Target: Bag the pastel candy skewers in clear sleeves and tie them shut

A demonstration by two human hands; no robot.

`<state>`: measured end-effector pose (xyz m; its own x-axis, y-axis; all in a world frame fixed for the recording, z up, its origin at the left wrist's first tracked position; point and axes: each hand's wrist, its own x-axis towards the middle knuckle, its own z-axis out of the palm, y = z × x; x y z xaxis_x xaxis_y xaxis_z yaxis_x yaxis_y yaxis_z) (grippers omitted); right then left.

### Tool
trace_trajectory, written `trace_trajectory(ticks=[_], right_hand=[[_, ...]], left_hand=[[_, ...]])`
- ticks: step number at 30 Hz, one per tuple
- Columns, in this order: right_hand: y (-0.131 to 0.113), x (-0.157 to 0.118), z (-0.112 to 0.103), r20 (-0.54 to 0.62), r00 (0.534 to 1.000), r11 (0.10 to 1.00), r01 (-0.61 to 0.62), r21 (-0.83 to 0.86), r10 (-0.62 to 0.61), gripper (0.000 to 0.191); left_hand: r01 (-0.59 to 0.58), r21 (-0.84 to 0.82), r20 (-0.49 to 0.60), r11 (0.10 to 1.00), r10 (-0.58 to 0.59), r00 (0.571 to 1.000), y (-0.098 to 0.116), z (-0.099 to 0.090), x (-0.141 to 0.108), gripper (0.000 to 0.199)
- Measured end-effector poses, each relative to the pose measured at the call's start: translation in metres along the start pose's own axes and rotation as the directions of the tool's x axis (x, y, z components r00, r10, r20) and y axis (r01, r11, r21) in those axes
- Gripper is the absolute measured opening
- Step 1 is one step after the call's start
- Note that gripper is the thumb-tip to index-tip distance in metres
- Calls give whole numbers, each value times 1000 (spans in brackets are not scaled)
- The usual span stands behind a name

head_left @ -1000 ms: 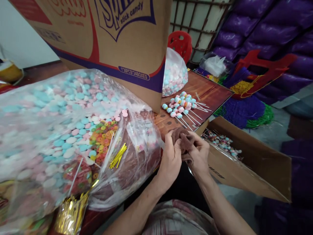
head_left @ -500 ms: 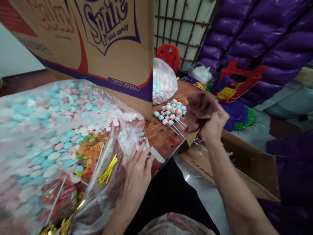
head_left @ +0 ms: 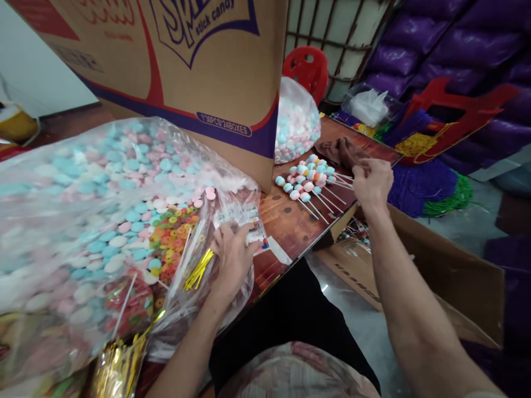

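My left hand [head_left: 234, 251] rests with its fingers apart and slightly bent on small printed clear plastic bags [head_left: 254, 221] at the table's edge. Beside it lies a bundle of gold twist ties [head_left: 199, 271]. My right hand [head_left: 374, 185] is closed at the end of a crumpled brown cloth [head_left: 346, 152], which lies on the table; the fingertips are partly hidden. Just left of that hand is a pile of candy skewers [head_left: 309, 176], pink, blue and white pieces on white sticks, some stick ends close to the fingers.
A big plastic bag of pastel candies [head_left: 99, 204] covers the left, with ring gummies [head_left: 174, 237] on it. A tall cardboard box [head_left: 186, 94] stands behind. Another candy bag [head_left: 296, 121] and a red chair [head_left: 307, 69] are farther back. An open carton [head_left: 452, 276] sits below right.
My right hand has brought the brown cloth down from the air onto the table behind the skewers. My left hand stays at the plastic bags. The view has shifted slightly.
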<state>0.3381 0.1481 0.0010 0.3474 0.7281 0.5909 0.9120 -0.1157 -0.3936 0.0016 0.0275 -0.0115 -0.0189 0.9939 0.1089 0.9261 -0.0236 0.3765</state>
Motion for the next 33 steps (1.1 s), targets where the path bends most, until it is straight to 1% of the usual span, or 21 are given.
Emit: trace_trajectory(ticks=[1, 3, 5, 6, 8, 10, 11, 12, 15, 18, 21, 23, 25, 26, 29, 31, 33], right_hand=[[-13, -18, -10, -42, 999, 999, 4, 55, -2, 22], [-46, -55, -29, -85, 995, 981, 63, 181, -48, 21], [-79, -93, -43, -69, 990, 941, 141, 307, -126, 19], [-94, -111, -47, -36, 985, 915, 169, 367, -167, 18], [-115, -144, -49, 96, 971, 864, 149, 481, -221, 18], [-127, -168, -48, 208, 953, 832, 74, 549, -222, 18], [-130, -177, -47, 243, 944, 822, 49, 568, -224, 18], [-132, -184, -46, 270, 936, 814, 30, 580, -227, 18], [-135, -193, -47, 316, 913, 809, 24, 587, -256, 19], [-138, -194, -45, 359, 892, 838, 40, 544, -275, 19], [-148, -193, -36, 411, 874, 916, 85, 392, -258, 14], [-158, -192, -29, 453, 858, 960, 141, 243, -240, 17], [-167, -189, -21, 496, 840, 976, 179, 125, -218, 22], [-171, -187, -18, 515, 832, 979, 182, 93, -204, 20], [-177, -182, -14, 559, 814, 987, 135, 87, -161, 10], [-175, -178, -15, 574, 805, 988, 98, 123, -152, 13], [-170, -176, -17, 564, 813, 982, 55, 179, -149, 18]], left_hand=[[46, -39, -12, 998, -46, 999, -2, 2, 3, 25], [99, -93, -36, 991, -103, 994, -8, 6, 7, 14], [105, -112, -51, 988, -111, 992, -11, 8, 9, 15], [96, -113, -57, 989, -103, 993, -12, 9, 9, 15], [60, -99, -58, 993, -66, 996, -13, 10, 8, 18], [29, -89, -53, 996, -34, 998, -14, 11, 7, 30], [27, -93, -52, 995, -32, 998, -15, 12, 8, 32], [35, -103, -54, 994, -40, 998, -16, 13, 9, 30], [68, -141, -61, 988, -78, 995, -19, 16, 15, 11], [61, -135, -65, 989, -70, 995, -20, 19, 18, 13], [48, -118, -74, 992, -57, 996, -20, 21, 18, 16], [48, -136, -79, 990, -59, 995, -21, 22, 18, 16], [59, -171, -86, 984, -74, 994, -22, 22, 19, 16], [66, -188, -92, 980, -84, 992, -23, 22, 19, 15], [72, -236, -120, 969, -102, 988, -25, 22, 19, 14], [59, -272, -132, 960, -98, 986, -26, 21, 19, 14], [49, -305, -144, 951, -96, 985, -25, 19, 18, 15]])
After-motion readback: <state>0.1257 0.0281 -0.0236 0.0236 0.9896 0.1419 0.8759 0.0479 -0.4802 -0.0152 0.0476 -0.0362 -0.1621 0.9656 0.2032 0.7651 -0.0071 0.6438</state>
